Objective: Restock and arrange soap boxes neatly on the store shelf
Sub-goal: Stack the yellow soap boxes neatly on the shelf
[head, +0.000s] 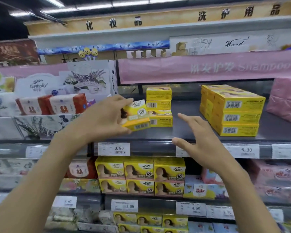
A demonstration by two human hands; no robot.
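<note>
I am restocking: my left hand (106,116) grips a small yellow cardboard soap box (135,116), tilted, just in front of the short stack of yellow soap boxes (159,106) on the dark grey shelf (183,132). Next I must level it and set it flush beside this stack. My right hand (203,143) hovers right of the stack, fingers spread, empty.

You held one yellow soap box (136,115) in your left hand (106,118). Just right of it stood a stack (159,106) of three, farther right a block (233,111) three high (its back rows couldn't be counted). Six boxes (139,177) faced out below.
</note>
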